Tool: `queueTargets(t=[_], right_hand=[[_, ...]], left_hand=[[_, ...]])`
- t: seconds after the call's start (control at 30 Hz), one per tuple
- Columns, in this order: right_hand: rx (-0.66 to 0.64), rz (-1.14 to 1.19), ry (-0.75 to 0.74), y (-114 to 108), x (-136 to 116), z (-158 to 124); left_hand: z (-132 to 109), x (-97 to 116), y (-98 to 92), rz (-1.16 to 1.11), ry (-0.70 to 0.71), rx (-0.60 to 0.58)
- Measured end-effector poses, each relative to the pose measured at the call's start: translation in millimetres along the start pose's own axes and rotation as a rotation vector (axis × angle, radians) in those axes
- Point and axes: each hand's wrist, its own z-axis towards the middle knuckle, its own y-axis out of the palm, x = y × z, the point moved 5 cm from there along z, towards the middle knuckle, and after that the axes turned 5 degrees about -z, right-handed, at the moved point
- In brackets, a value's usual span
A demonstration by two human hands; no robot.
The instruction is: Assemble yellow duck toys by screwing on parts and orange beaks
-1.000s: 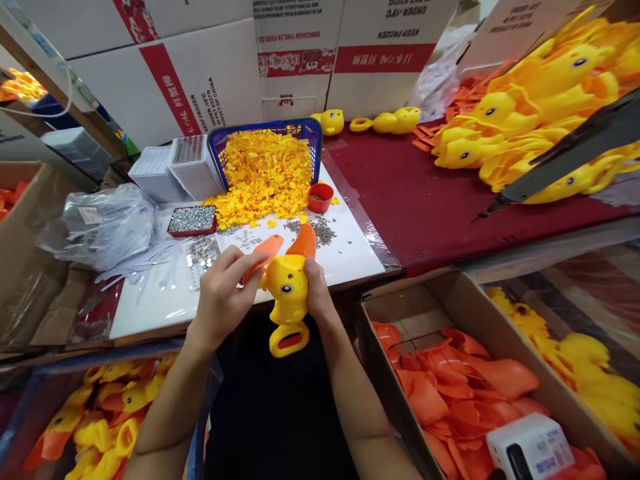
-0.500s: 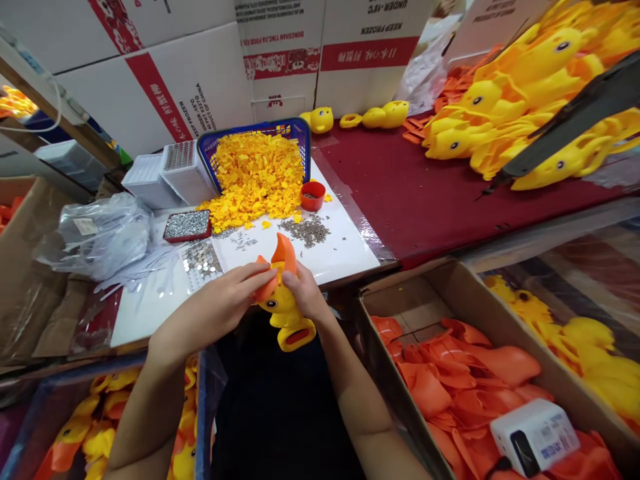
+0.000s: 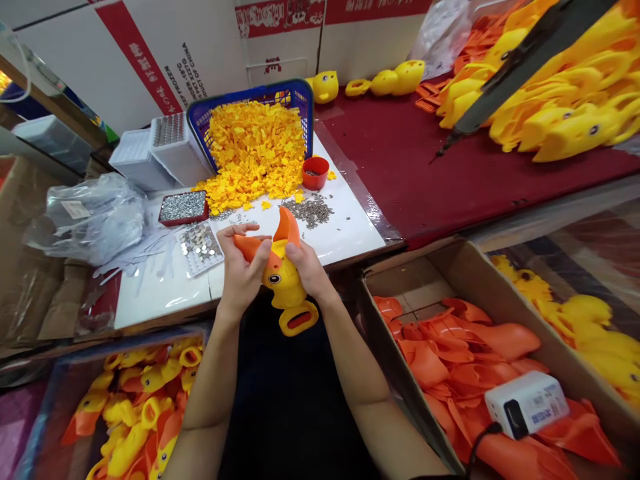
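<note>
Between my two hands is a yellow plastic toy duck [image 3: 286, 283] with an orange bill spread apart in two halves and a ring handle pointing down towards me. My left hand [image 3: 243, 267] grips the left bill half, thumb pressed near its base. On the other side, my right hand [image 3: 306, 270] is closed round the duck's head, its thumb by the upright bill half. Just beyond the hands, a pile of small metal pins [image 3: 313, 212] lies on the white work board [image 3: 350, 233]. A tray of silver discs [image 3: 200, 248] is near my left hand.
A blue basket [image 3: 309, 120] spills small yellow parts. Near it stand a red cup [image 3: 316, 175] and a red tray of metal bits [image 3: 183, 208]. A dark power screwdriver [image 3: 490, 100] hangs at the right. Boxes of orange bills [image 3: 465, 373] and assembled ducks [image 3: 130, 427] flank me.
My left hand has turned and shifted its grip, thumb now at the bill's base, and the bill halves are spread wider. The view has tilted down, and the screwdriver appears further left.
</note>
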Motion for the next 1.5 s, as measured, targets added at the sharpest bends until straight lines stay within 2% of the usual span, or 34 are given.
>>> queueTargets(t=[0.1,0.23,0.47,0.6,0.87,1.1,1.27,1.37,1.43,1.5], right_hand=[[0.026,-0.001,0.038,-1.2,-2.4,0.9],[-0.037,0.005,0.067,1.4,-3.5,4.5],[-0.078,0.025,0.035,1.8,-3.9,3.0],[-0.106,-0.056,-0.024,-1.5,-3.0,-1.6],[-0.091,-0.118,-0.137,-12.8,15.0,-8.7],[-0.096,-0.115,-0.191,-18.2,27.7,-14.0],[-0.057,-0.038,-0.179,-19.6,39.3,-18.1],[-0.024,-0.044,-0.254,-20.7,43.2,-20.8],[-0.019,-0.054,-0.336,-23.1,46.4,-22.5],[-0.101,-0.102,-0.436,-23.3,50.4,-24.9]], left_hand=[[8.8,1.2,-0.8,-0.080,0.084,-0.040],[10.4,-2.1,-9.5,-0.137,0.128,-0.079],[-9.9,1.6,-18.8,-0.008,-0.024,-0.078],[-28.5,10.1,-14.8,-0.028,-0.075,-0.149],[-41.9,23.9,-5.2,-0.066,0.019,-0.189],[-47.2,21.1,-5.0,-0.150,0.102,-0.195],[-47.3,25.4,-6.9,-0.085,0.131,-0.297],[-43.7,31.6,-5.9,-0.131,0.148,-0.386],[-39.7,35.9,-4.7,-0.175,0.176,-0.397],[-36.4,41.1,-3.1,-0.231,0.232,-0.374]])
